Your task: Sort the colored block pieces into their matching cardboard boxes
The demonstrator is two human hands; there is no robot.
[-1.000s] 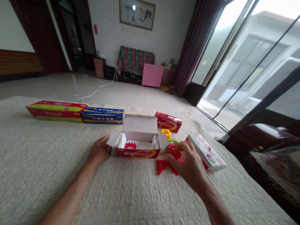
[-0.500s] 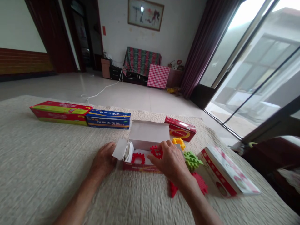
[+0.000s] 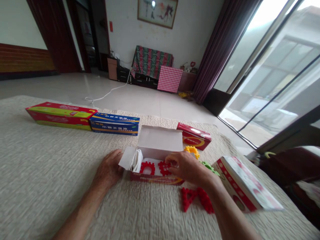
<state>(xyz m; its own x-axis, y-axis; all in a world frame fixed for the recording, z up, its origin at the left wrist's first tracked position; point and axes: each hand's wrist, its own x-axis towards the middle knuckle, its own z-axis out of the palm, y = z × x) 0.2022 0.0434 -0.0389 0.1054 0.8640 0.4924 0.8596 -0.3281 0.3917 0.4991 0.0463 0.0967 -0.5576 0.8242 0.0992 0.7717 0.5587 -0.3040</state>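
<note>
In the head view, an open dark red cardboard box (image 3: 157,179) lies on the textured bed cover, its lid raised at the back. My left hand (image 3: 108,170) is closed against the box's left end, fingertips partly hidden by the side flap. My right hand (image 3: 186,166) reaches into the right part, its fingers pinching a red toothed building block (image 3: 163,169). Left of that block, a red ring-shaped block (image 3: 143,167) lies inside, beside a folded white item (image 3: 136,161). Outside, near my right wrist, are a yellow block (image 3: 192,148), a partly hidden green block (image 3: 210,167) and a red triangular block (image 3: 185,200).
Another red block (image 3: 206,201) is partly covered by my right forearm. A white-and-red box (image 3: 250,183) stands at the right. Behind are a closed red box (image 3: 193,136), a blue box (image 3: 115,124) and a long red-and-green box (image 3: 61,115).
My right hand has lowered the red toothed block into the right part of the box. The left hand stays at the box's left end. The view has shifted slightly.
</note>
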